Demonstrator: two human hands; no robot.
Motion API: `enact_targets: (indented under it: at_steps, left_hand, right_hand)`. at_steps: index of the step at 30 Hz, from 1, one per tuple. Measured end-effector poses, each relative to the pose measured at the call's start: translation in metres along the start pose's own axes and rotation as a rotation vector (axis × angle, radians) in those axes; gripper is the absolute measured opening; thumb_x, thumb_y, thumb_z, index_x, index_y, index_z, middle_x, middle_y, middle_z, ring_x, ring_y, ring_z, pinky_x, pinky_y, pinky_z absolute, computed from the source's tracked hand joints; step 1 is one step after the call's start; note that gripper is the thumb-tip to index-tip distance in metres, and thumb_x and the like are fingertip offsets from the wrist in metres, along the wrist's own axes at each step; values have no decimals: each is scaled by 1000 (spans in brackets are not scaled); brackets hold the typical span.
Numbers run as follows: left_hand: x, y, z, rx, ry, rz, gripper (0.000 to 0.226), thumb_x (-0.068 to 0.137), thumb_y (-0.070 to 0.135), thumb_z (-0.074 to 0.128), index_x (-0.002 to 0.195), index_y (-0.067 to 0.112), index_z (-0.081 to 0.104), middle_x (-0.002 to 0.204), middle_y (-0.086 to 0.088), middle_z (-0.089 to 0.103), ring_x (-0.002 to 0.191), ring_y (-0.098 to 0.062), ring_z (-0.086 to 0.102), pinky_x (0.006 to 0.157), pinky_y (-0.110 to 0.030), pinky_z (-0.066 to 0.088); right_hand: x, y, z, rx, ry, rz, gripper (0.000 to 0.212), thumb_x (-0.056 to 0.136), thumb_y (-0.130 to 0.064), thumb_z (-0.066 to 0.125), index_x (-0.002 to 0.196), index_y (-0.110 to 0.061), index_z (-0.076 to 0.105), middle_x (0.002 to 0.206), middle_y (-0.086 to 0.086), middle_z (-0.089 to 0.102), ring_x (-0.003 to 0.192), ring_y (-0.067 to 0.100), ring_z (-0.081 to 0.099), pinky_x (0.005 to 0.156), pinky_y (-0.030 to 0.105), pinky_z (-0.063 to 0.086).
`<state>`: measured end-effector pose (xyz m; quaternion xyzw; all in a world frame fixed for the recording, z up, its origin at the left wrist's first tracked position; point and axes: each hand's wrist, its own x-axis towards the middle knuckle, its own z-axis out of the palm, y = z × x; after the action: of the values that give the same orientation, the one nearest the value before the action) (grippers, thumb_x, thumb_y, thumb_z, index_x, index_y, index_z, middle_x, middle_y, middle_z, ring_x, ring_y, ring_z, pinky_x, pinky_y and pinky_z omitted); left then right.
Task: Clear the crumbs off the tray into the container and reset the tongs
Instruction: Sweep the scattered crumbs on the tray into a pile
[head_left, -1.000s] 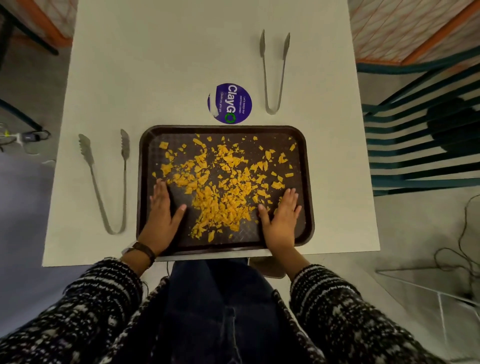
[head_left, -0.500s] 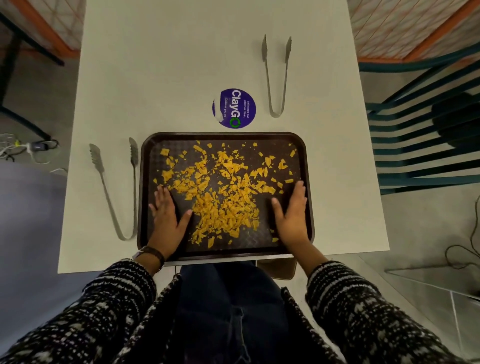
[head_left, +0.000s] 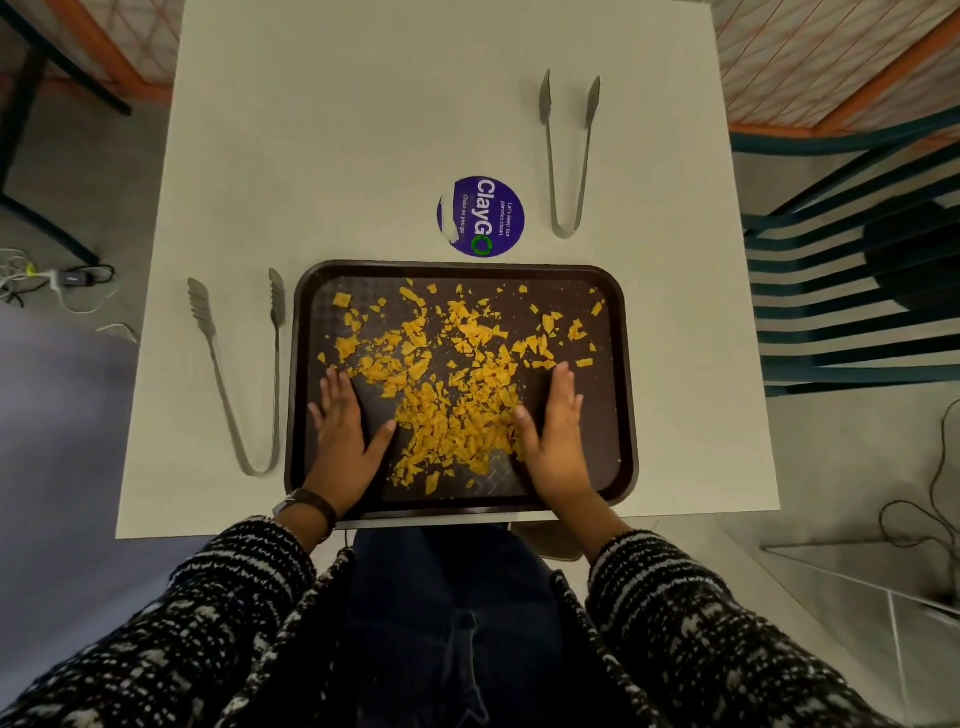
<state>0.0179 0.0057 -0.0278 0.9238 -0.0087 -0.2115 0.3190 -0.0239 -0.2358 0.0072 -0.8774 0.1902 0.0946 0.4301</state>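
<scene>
At the centre of the frame, we are looking down on a dark brown tray (head_left: 621, 364) sitting on a white table (head_left: 363, 130), its near edge reaching the table's near edge. Orange crumbs (head_left: 457, 395) are lying scattered over the tray, thickest in the middle. We are resting our left hand (head_left: 345, 441) and right hand (head_left: 556, 436) flat on the tray floor, fingers extended and gripping nothing, one on each side of the pile and touching its edges. Left of the tray, one pair of metal tongs (head_left: 244, 374) is lying spread. A second pair of tongs (head_left: 567, 156) is lying toward the upper right, beside a purple round sticker (head_left: 480, 215).
</scene>
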Motion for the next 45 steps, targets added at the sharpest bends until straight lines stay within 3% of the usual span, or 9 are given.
enact_targets:
  at_steps: [8, 11, 15, 18, 21, 26, 33, 40, 45]
  left_hand:
    - [2, -2, -2, -24, -17, 15, 85, 93, 35, 48, 145, 5, -12, 155, -10, -18, 136, -12, -24, 112, -36, -19]
    - [1, -3, -2, -25, -21, 8, 85, 92, 35, 48, 145, 5, -12, 155, -10, -18, 136, -12, -24, 112, -36, -19]
    - [0, -1, -2, -34, -17, 2, 85, 92, 35, 48, 145, 6, -13, 155, -9, -19, 136, -11, -25, 113, -35, -19]
    - [-2, 1, -4, -72, -3, -7, 85, 92, 34, 48, 145, 7, -12, 155, -8, -17, 137, -10, -24, 114, -36, -17]
    - [-3, 7, -7, -123, 43, -6, 82, 93, 32, 47, 146, 8, -11, 156, -7, -14, 139, -10, -19, 116, -37, -13]
    - [29, 10, -26, -95, 49, 44, 77, 95, 35, 42, 147, 11, -10, 157, -6, -13, 141, -11, -15, 117, -33, -9]
    - [50, 16, -19, 110, 7, 50, 76, 95, 41, 35, 146, 9, -11, 156, -9, -13, 142, -20, -17, 116, -37, -13]
    - [12, 55, -3, -69, -173, 256, 73, 97, 36, 36, 138, 21, -22, 147, 4, -23, 135, -9, -22, 115, -30, -11]
    - [41, 35, -33, -135, 17, 44, 76, 94, 42, 37, 146, 19, -14, 156, 0, -17, 137, -16, -19, 111, -36, -5]
  right_hand:
    - [42, 25, -21, -246, 63, 114, 81, 94, -46, 42, 149, -4, 0, 159, 14, -2, 147, 25, -6, 120, 43, -3]
    - [34, 8, 3, -282, -10, 56, 83, 93, -49, 41, 149, -6, -3, 159, 11, -6, 145, 23, -14, 119, 43, -7]
    - [14, -16, 17, -48, -202, -21, 82, 93, -48, 44, 149, -24, -10, 159, -2, -8, 141, 21, -16, 113, 40, 0]
    - [8, -11, 10, -44, -115, -18, 77, 94, -44, 42, 150, -22, -7, 159, -3, -6, 139, 16, -15, 115, 39, 0]
    - [8, 11, -4, -254, -57, -9, 70, 96, -44, 35, 150, -14, 1, 159, 3, -6, 141, 11, -16, 120, 40, -5]
    - [7, 31, -12, -474, -243, -12, 74, 93, -56, 23, 150, -12, 4, 158, 8, -11, 141, 16, -18, 116, 39, -9]
    - [12, 33, -10, -536, -355, 3, 119, 56, -89, -16, 148, -14, -9, 143, -2, -32, 134, 15, -29, 113, 38, -14]
    - [11, 29, -9, -603, -399, 20, 117, 52, -89, -20, 142, -15, -22, 142, -2, -35, 133, 14, -32, 112, 38, -17]
    - [9, 25, -9, -612, -415, 25, 114, 52, -90, -19, 139, -16, -26, 142, -2, -37, 134, 16, -34, 110, 38, -20]
